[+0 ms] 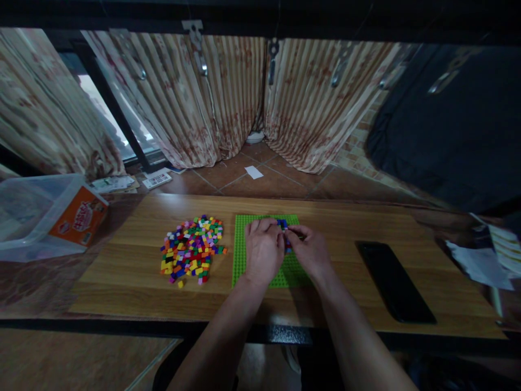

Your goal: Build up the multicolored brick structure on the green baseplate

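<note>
A green studded baseplate lies on the wooden table. Over its left and middle part is my left hand, fingers curled together near a small group of blue bricks. My right hand comes in from the other side, thumb and forefinger pinched close at the same bricks. The fingertips of both hands nearly meet there. Whatever sits between them is too small and too covered to make out. A bit of red shows among the blue below the fingers. Left of the plate spreads a pile of loose coloured bricks.
A black phone-like slab rests on the table's right side. A clear plastic box with an orange label stands at the far left. Papers lie at the right. Patterned curtains hang behind the table.
</note>
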{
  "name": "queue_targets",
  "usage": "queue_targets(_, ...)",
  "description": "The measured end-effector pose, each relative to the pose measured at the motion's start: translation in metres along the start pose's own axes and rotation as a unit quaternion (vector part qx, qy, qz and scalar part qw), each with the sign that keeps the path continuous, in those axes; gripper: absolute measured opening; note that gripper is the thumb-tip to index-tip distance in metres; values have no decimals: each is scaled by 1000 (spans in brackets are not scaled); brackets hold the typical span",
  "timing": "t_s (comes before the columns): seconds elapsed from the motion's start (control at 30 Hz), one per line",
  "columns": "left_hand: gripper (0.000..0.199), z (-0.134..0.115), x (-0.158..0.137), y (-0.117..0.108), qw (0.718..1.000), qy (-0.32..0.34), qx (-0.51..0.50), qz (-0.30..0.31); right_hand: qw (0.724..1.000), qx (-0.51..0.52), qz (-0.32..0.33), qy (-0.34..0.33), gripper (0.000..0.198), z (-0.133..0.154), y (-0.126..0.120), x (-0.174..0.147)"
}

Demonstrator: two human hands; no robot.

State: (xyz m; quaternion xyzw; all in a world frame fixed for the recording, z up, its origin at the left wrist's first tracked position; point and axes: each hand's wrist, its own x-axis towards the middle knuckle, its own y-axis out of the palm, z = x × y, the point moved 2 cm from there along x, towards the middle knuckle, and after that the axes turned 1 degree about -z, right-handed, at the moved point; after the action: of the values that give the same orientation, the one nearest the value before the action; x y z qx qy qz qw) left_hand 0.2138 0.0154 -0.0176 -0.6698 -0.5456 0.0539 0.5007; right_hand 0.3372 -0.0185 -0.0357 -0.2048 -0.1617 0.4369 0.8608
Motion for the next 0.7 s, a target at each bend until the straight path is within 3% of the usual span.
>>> queue_targets(0.53,16,1,-1,3,1000,-2,-11,5,999,31,-11,22,29,1,3,1)
queue_targets(0.7,18,1,-2,2,1000,-2,-21,5,999,33,16,24,30,-3,3,1)
